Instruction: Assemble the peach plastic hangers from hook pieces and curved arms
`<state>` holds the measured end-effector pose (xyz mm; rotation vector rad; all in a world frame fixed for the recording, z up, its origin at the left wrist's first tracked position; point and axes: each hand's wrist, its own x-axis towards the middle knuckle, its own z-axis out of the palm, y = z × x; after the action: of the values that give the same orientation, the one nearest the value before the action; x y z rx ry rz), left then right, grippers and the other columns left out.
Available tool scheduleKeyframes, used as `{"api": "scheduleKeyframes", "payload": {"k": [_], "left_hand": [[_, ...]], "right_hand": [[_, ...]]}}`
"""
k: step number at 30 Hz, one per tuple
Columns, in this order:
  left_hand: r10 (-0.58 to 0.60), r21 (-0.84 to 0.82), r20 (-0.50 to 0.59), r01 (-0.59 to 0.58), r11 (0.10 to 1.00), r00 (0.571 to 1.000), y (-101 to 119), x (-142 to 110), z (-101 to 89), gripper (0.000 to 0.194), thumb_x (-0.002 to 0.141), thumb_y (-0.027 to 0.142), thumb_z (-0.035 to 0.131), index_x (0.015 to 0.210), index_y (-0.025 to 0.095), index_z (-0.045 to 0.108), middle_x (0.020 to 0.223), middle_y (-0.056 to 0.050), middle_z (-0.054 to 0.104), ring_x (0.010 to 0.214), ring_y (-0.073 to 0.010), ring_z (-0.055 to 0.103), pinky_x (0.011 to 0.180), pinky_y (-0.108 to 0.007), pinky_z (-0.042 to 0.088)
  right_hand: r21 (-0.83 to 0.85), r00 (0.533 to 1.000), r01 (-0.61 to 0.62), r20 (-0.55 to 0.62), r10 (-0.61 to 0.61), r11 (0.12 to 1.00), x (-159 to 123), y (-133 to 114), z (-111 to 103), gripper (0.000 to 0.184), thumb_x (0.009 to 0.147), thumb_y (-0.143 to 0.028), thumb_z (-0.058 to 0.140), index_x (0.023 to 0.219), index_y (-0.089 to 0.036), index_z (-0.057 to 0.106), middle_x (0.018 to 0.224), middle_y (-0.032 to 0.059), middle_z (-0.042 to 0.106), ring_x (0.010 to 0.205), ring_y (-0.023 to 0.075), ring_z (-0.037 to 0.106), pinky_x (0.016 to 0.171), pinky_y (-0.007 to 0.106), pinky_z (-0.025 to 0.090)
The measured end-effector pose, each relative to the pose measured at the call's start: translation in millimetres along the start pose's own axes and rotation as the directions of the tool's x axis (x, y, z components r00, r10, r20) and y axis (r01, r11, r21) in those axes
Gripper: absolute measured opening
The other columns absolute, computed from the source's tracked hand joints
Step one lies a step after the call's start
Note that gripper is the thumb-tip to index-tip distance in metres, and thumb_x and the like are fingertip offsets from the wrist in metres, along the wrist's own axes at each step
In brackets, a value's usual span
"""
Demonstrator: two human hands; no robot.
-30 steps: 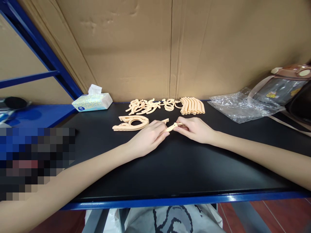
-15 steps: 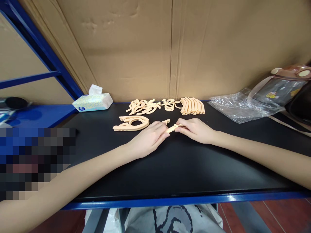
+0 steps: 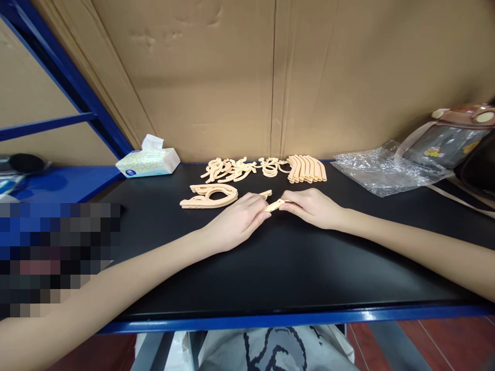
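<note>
A cream plastic folding-hanger piece is held between my two hands above the black tabletop. My left hand closes round its left part, with the thumb along the near side. My right hand pinches its right end; the fingers hide that end. A cream tip sticks out beyond the left fingers. Just left of my left hand lie folded hanger pieces in a small stack. Behind the hands are a heap of loose curved pieces, several hooks and a row of hanger arms.
A tissue pack stands at the back left by a blue metal frame. Crumpled clear plastic and a strapped bottle lie at the right. Cardboard walls off the back. The table's blue edge runs along the front.
Almost nothing differs. My right fingers and the held piece have shifted very slightly; both hands keep their grip.
</note>
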<state>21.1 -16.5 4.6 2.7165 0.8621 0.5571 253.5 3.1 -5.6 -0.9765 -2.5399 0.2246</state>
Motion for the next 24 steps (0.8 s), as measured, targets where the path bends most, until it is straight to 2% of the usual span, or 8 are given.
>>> {"api": "scheduleKeyframes", "payload": {"k": [6,14,24], "left_hand": [[0.005,-0.011,-0.012,-0.005,1.000,1.000,0.4,0.3,-0.3,0.029,0.101,0.032,0.028,0.097,0.017,0.053,0.102,-0.009,0.059,0.102,-0.0225,0.050,0.088,-0.038,0.042],[0.011,-0.008,-0.006,-0.011,1.000,1.000,0.0,0.3,-0.7,0.027,0.100,0.031,0.029,0.097,0.018,0.052,0.102,-0.008,0.059,0.103,-0.0226,0.050,0.088,-0.037,0.042],[0.017,-0.015,0.002,-0.017,1.000,1.000,0.9,0.2,-2.4,0.024,0.100,0.028,0.031,0.099,0.017,0.052,0.104,-0.008,0.058,0.106,-0.0216,0.048,0.091,-0.036,0.041]], "right_hand": [[-0.066,0.999,-0.007,-0.039,0.005,0.998,-1.4,-1.2,0.8,0.047,0.097,-0.053,0.023,0.081,-0.020,0.052,0.066,0.0003,0.056,0.057,0.0130,0.053,0.054,0.024,0.032],[-0.105,0.998,0.009,-0.064,-0.016,0.994,-2.3,-1.2,1.6,0.045,0.098,-0.050,0.025,0.080,-0.020,0.052,0.066,0.0000,0.056,0.057,0.0124,0.054,0.052,0.024,0.031],[-0.234,0.988,0.101,-0.088,-0.124,0.967,-2.4,-1.6,1.3,0.044,0.100,-0.045,0.023,0.077,-0.019,0.050,0.061,-0.0001,0.053,0.051,0.0117,0.048,0.049,0.024,0.026]]}}
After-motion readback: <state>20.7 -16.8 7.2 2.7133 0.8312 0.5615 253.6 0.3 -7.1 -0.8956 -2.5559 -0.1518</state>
